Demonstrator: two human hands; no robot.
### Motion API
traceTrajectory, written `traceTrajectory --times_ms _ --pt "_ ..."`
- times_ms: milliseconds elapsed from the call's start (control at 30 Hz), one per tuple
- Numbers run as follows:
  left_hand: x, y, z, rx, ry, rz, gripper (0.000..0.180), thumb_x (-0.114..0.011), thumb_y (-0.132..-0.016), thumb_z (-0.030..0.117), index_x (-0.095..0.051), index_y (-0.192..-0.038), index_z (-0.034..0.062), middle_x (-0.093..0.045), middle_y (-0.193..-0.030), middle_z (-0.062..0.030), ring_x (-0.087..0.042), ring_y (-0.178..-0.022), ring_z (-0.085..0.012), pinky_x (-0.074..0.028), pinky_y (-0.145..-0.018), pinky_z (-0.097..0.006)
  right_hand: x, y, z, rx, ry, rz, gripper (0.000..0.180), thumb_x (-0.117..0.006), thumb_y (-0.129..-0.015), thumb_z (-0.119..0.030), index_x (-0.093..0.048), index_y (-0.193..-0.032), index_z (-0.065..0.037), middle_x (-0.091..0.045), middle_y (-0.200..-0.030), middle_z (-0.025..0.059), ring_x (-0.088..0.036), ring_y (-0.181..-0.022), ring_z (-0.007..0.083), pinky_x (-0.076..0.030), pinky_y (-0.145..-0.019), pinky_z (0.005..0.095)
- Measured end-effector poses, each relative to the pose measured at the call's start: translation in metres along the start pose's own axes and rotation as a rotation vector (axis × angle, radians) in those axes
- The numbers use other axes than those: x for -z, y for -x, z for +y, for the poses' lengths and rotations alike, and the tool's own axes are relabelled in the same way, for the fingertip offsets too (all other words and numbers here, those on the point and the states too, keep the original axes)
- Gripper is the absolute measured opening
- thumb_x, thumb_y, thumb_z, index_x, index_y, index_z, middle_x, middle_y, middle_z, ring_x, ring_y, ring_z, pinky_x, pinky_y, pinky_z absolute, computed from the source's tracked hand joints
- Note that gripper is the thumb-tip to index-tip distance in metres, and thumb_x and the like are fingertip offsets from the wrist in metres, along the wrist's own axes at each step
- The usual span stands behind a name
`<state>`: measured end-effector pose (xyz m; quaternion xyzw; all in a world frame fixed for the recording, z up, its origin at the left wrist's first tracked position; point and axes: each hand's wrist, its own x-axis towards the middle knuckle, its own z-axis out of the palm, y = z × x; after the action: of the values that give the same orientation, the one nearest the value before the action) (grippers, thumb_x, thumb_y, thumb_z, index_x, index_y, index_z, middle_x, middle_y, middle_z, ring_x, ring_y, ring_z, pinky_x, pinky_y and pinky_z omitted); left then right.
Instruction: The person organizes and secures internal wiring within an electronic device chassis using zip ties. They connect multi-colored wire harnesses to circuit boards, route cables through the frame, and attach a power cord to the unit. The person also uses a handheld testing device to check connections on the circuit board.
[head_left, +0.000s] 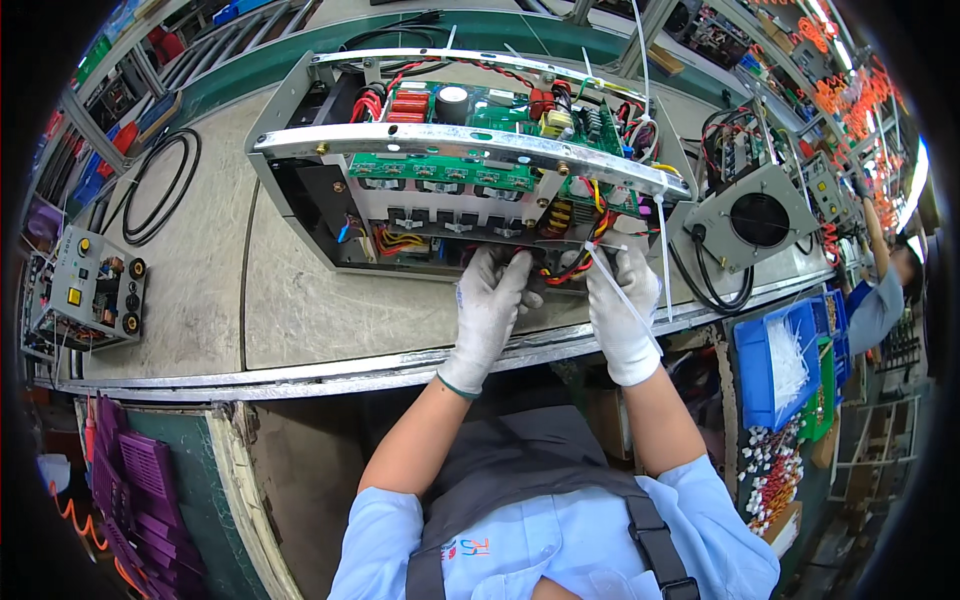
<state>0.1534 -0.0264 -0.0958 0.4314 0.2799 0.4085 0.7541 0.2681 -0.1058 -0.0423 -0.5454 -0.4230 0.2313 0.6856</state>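
On the workbench in front of me stands an open metal machine chassis (pixel 470 145) with green circuit boards and wiring inside. At its near lower edge runs a bundle of red, yellow and black wires (pixel 570 268). A white cable tie (pixel 625 300) circles this bundle, its long tail slanting down over my right hand. My left hand (pixel 492 300), in a white glove, has its fingers closed at the left part of the wires; the fingertips are partly hidden. Also gloved, my right hand (pixel 625 305) pinches near the tie and the wires. More white cable ties (pixel 663 255) hang from the chassis frame.
A small grey machine unit (pixel 95 285) and a coiled black cable (pixel 165 190) lie at the left. To the right stands another machine with a round fan (pixel 758 220). A blue bin of white ties (pixel 785 365) sits below it. Another person (pixel 880 290) works at far right.
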Motion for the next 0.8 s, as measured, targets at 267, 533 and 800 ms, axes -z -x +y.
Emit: traceTrajectory --times_ms 267,533,800 --pt "0.008 -0.003 0.002 0.030 0.043 -0.087 0.030 -0.054 -0.099 0.023 -0.052 -0.118 -0.0008 -0.066 -0.093 -0.0076 -0.060 -0.055 -0.0076 -0.044 -0.050 -0.018 0.013 -0.010 0.010 0.124 0.391 -0.183 0.018 -0.051 -0.097 -0.003 -0.058 -0.114 -0.003 -0.057 -0.078 -0.0024 -0.044 -0.063 0.0015 -0.036 -0.054 0.0183" --pt "0.008 -0.004 0.005 0.049 0.031 -0.096 0.026 -0.054 -0.098 0.017 -0.053 -0.117 -0.0011 -0.067 -0.094 -0.0095 -0.060 -0.054 -0.0101 -0.046 -0.047 -0.020 -0.008 -0.002 0.006 0.010 0.067 0.047 0.018 -0.052 -0.086 0.004 -0.063 -0.100 0.002 -0.065 -0.090 0.0063 -0.056 -0.076 0.0091 -0.048 -0.068 0.0255" --pt "0.015 -0.005 0.010 0.087 -0.011 -0.176 0.025 -0.054 -0.097 0.018 -0.051 -0.114 -0.0009 -0.066 -0.087 -0.0082 -0.058 -0.049 -0.0080 -0.040 -0.041 -0.018 -0.003 -0.012 0.001 0.166 0.432 -0.096 0.035 -0.047 -0.072 0.006 -0.065 -0.102 0.003 -0.065 -0.092 0.0174 -0.066 -0.084 0.0281 -0.053 -0.075 0.0352"
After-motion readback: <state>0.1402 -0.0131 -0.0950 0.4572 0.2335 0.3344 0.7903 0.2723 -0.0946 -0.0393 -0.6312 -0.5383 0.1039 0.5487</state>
